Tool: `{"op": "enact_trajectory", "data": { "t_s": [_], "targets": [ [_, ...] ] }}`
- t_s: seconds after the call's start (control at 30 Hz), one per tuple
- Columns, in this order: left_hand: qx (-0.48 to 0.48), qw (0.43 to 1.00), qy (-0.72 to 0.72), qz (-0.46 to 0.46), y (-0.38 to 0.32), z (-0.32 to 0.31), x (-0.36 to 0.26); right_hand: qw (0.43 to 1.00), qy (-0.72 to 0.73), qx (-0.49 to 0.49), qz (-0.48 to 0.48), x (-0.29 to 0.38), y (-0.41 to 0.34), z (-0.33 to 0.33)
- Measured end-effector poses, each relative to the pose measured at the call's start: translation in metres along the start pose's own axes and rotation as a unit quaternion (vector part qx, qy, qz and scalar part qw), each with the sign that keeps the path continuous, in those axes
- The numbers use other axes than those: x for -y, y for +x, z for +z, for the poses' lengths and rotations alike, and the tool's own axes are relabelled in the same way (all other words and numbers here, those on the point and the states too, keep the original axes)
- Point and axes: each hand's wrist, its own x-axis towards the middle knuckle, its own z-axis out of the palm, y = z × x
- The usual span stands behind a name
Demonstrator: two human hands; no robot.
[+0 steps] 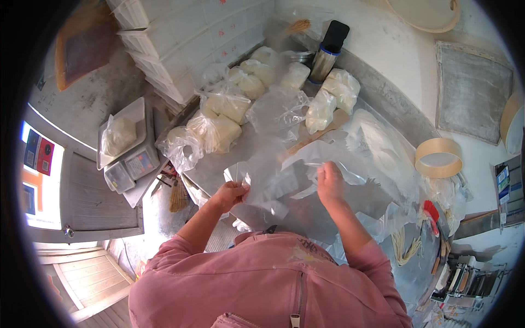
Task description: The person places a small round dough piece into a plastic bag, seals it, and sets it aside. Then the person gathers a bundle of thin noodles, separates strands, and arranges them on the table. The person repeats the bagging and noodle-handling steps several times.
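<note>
A clear plastic bag [272, 180] is spread between my two hands above the grey work table. My left hand [231, 196] pinches its left edge. Raised a little at the right, my right hand [330, 182] is closed at the bag's right part and slightly blurred. Beyond them lies another loose clear bag [279, 110], with a wooden board or stick [316, 131] beside it. Filled, pale plastic bags [215, 131] stand in a group at the back left, and more filled bags [320, 110] at the back right. White flour-like powder [377, 139] is heaped on the table's right side.
At the left a scale [133, 162] carries one filled bag [119, 135]. White plastic crates [160, 49] are stacked behind. A metal canister [324, 63] holds a dark phone-like object. To the right are a round wooden sieve [439, 158], a red brush [430, 211] and noodle-like strands [406, 248].
</note>
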Motion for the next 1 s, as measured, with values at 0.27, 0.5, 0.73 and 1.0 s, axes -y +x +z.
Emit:
{"op": "enact_trajectory", "data": {
  "t_s": [0.27,0.5,0.73,1.0],
  "targets": [
    [0.059,0.998,0.02,-0.03,-0.024,0.04,0.008,0.981,0.135,0.062,-0.126,0.08,0.044,0.048],
    [0.035,0.991,-0.125,0.014,-0.01,0.062,0.003,0.922,0.244,0.298,0.043,0.104,-0.015,0.036],
    [0.09,0.988,-0.125,0.033,-0.005,0.068,-0.012,0.809,0.489,0.233,0.228,0.057,-0.023,0.011],
    [-0.277,0.619,0.59,0.438,-0.023,0.088,-0.042,0.83,0.434,0.179,0.299,0.048,-0.021,-0.037]
  ]
}}
